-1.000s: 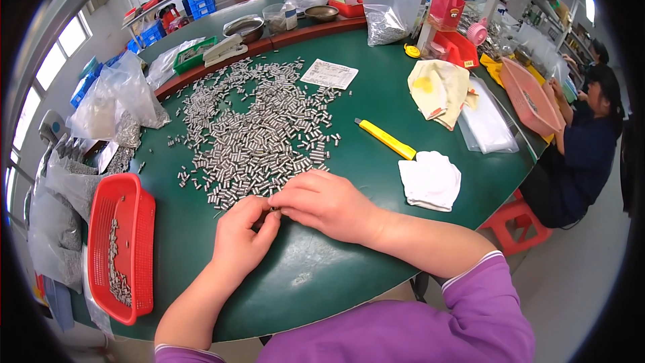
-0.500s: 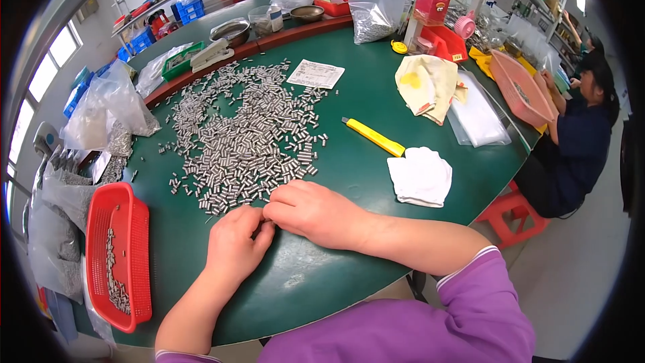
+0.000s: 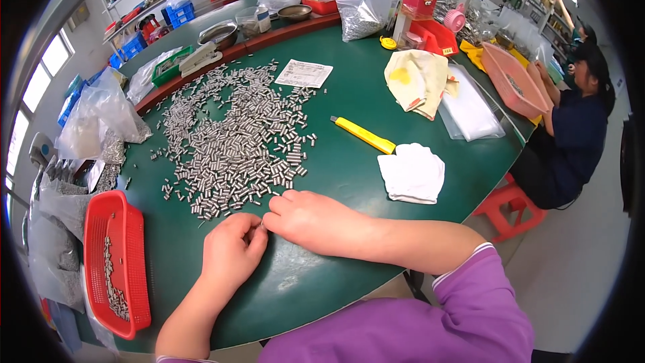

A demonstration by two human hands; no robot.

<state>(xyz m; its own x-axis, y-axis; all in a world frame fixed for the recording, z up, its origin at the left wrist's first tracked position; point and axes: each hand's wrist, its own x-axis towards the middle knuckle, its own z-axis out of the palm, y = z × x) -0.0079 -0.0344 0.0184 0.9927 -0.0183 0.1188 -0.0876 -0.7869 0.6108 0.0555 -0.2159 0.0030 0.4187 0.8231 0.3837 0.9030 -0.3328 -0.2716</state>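
- My left hand is curled, thumb and forefinger nearly meeting on a small metal piece, mostly hidden by the fingertips.
- My right hand has its fingers bent inward, tips at that same spot; I cannot tell whether they grip the piece too.
- To my left, the red basket holds only a thin strip of small pieces along its bottom; I can't tell whether those count as done.
- Just beyond my hands, the loose pile of short metal cylinders spreads over the green counter. Far more lies here than in the basket, so I'd judge most of it is left.
- Right of the pile, the yellow knife lies with one end touching the folded white cloth; neither is in my hands.
- Farther back, a printed slip lies flat beside the pile.
- Near the counter's far edge, a clear bag of metal parts stands upright, apart from the pile.
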